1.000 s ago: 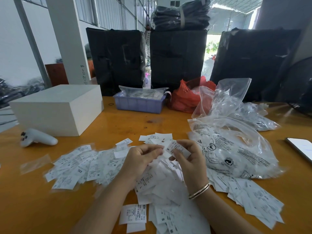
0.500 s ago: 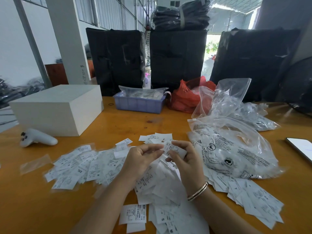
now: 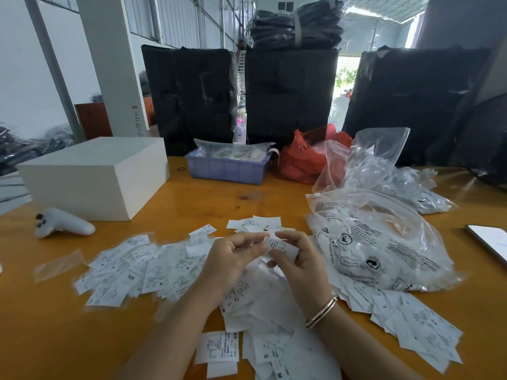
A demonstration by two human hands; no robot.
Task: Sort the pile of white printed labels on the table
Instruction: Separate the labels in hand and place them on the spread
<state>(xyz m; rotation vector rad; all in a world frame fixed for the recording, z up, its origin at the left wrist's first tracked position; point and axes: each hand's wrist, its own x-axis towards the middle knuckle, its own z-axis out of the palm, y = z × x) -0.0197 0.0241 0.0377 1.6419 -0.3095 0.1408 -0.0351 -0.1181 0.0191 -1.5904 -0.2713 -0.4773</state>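
Note:
White printed labels lie scattered over the orange table (image 3: 274, 204): one spread at the left (image 3: 137, 270), a thick heap (image 3: 263, 305) under my wrists, and more at the right (image 3: 419, 322). My left hand (image 3: 233, 261) and my right hand (image 3: 299, 264) meet above the heap. Both pinch one small white label (image 3: 279, 246) between their fingertips. A bangle circles my right wrist.
Clear printed plastic bags (image 3: 378, 242) pile up at the right. A white box (image 3: 96, 174) and a white controller (image 3: 63, 223) sit at the left. A blue tray (image 3: 227, 168) and a red bag (image 3: 301, 157) stand behind; a phone (image 3: 491, 242) lies at the right edge.
My right hand has drawn closer to my left, bringing the held label in so that both sets of fingertips now touch it.

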